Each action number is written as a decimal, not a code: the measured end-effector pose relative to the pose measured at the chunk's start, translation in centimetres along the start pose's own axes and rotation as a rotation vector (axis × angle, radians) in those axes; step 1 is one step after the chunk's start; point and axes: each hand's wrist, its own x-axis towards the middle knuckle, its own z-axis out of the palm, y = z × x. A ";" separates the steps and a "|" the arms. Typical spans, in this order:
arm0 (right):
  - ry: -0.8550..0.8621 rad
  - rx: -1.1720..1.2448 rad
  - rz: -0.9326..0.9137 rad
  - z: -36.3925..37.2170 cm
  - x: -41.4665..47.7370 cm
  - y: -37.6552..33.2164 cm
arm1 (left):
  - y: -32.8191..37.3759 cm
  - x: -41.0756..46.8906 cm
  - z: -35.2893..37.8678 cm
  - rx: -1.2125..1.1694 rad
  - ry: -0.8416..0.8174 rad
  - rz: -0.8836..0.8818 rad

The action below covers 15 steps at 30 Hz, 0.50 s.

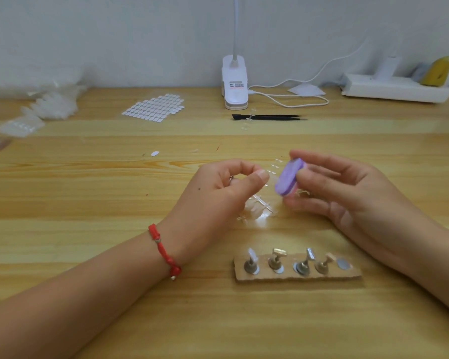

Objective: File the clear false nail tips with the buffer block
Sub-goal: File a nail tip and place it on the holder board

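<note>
My right hand (347, 193) holds a small purple buffer block (289, 176) between thumb and fingers, tilted, above the middle of the wooden table (88, 193). My left hand (218, 193), with a red cord at the wrist, pinches a clear false nail tip (270, 178) between thumb and forefinger, right against the block's purple face. The tip is nearly transparent and hard to make out. Below the left hand lies a clear sprue of nail tips (257, 209) on the table.
A cardboard strip (297, 265) with several metal nail stands sits near the front. Black tweezers (268, 117), a sheet of white adhesive tabs (153, 108), a white clip lamp (235, 82) with cable, plastic bags (36, 104) at far left, a white power strip (397, 88) at back right.
</note>
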 end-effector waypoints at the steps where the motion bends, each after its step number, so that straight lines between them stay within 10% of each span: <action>1: -0.024 -0.042 0.003 0.2 -0.1 0.0 | 0.0 0.0 0.0 -0.009 0.006 -0.001; 15: -0.093 -0.167 0.009 0.7 -0.4 -0.2 | -0.2 0.0 0.0 -0.053 0.006 0.003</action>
